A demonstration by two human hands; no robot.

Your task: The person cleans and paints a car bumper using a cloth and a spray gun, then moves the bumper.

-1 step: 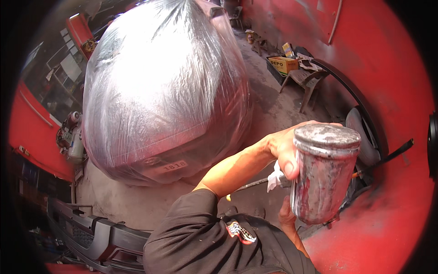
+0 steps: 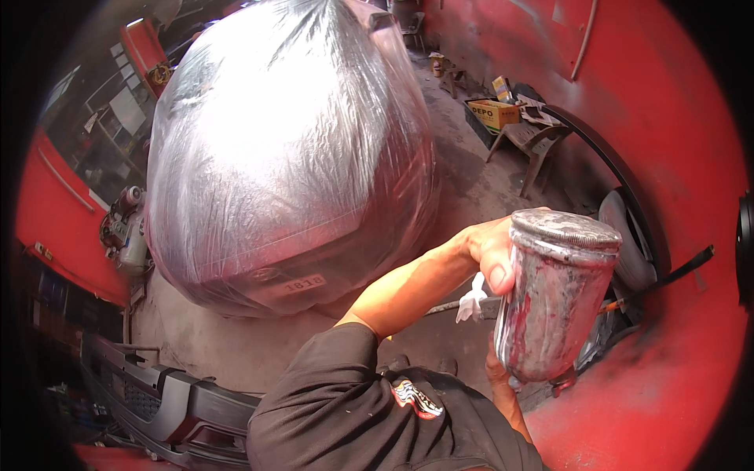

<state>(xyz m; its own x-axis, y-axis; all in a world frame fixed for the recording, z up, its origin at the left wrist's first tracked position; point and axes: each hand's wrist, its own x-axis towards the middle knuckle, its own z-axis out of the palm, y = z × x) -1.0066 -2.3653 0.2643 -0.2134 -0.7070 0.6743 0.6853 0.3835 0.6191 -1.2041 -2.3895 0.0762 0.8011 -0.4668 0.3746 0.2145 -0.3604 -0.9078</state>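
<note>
A paint-stained metal spray gun cup [image 2: 559,294] with a ridged screw lid [image 2: 567,225] stands nearly upright, slightly tilted, at the right. My left hand [image 2: 493,255] grips its upper side, thumb along the wall; the other fingers are hidden behind the lid. Under the cup a small reddish fitting [image 2: 564,383] shows. My right hand [image 2: 496,373] is low behind the cup, at its left edge, and its fingers are hidden. A crumpled white tissue or rag [image 2: 471,300] hangs beside the cup, below my left wrist.
A car wrapped in clear plastic film [image 2: 290,157] stands ahead. A dark car bumper [image 2: 169,404] lies at lower left. At back right are a grey stool [image 2: 534,137] and a yellow box [image 2: 493,114]. A red wall [image 2: 667,94] rises at the right; a compressor-like machine [image 2: 129,231] stands left.
The view has shifted slightly, so the surroundings sit a little further right. The cup leans a bit more, and more of my right hand is hidden behind it.
</note>
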